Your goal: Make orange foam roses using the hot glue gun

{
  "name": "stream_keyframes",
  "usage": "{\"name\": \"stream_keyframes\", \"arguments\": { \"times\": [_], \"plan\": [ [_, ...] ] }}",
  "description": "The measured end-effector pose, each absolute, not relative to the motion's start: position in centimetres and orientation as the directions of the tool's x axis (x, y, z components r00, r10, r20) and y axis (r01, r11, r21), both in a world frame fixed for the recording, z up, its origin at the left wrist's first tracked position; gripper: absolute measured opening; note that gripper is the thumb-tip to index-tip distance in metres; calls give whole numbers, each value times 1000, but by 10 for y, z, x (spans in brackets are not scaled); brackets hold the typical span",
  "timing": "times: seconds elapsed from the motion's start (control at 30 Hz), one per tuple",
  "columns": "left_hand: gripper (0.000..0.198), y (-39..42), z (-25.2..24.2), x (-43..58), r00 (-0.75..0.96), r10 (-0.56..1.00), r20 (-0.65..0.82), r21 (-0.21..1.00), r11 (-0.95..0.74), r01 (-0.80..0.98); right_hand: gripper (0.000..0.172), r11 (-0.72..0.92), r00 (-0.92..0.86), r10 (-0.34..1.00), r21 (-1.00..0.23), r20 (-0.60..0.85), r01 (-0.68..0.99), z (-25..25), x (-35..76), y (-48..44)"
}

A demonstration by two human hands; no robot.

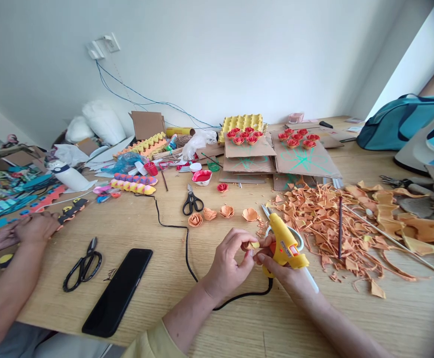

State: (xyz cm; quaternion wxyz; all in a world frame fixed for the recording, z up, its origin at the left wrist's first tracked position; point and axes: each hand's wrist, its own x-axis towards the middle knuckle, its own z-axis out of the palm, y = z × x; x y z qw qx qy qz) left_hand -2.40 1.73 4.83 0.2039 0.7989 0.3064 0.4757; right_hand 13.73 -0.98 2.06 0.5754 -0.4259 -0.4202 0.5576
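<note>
My left hand [228, 261] is closed, thumb and fingers pinching a small yellow-orange egg-carton piece [253, 245]. Close against it, my right hand [282, 272] is wrapped around the handle of a yellow glue gun [284, 242], its fingertips near the same piece. The gun's tip end points away and left, and a white glue stick [311, 280] sticks out of its back. White-handled scissors [299, 237] lie partly hidden behind the gun. Just beyond my hands sit orange carton flowers: a rose [195, 220], a cup [226, 211] and another cup [250, 214].
Orange carton scraps [324, 223] are heaped at right. Red flowers [244, 135] stand on cardboard [250, 164] at the back. Black scissors [192, 201], more scissors [83, 266], a phone [118, 293] and a black cord [187, 248] lie left. A co-worker's hands [38, 227] are far left.
</note>
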Motion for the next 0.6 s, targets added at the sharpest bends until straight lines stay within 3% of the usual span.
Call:
{"name": "stream_keyframes", "arguments": {
  "times": [0.3, 0.6],
  "plan": [
    [31, 32, 43, -33, 312, 774, 551, 614, -629, 477, 34, -69, 53, 994, -936, -92, -345, 43, 141, -17],
    [13, 48, 33, -46, 321, 846, 427, 425, -501, 754, 30, -93, 77, 988, -909, -136, -407, 35, 146, -16]
  ]
}}
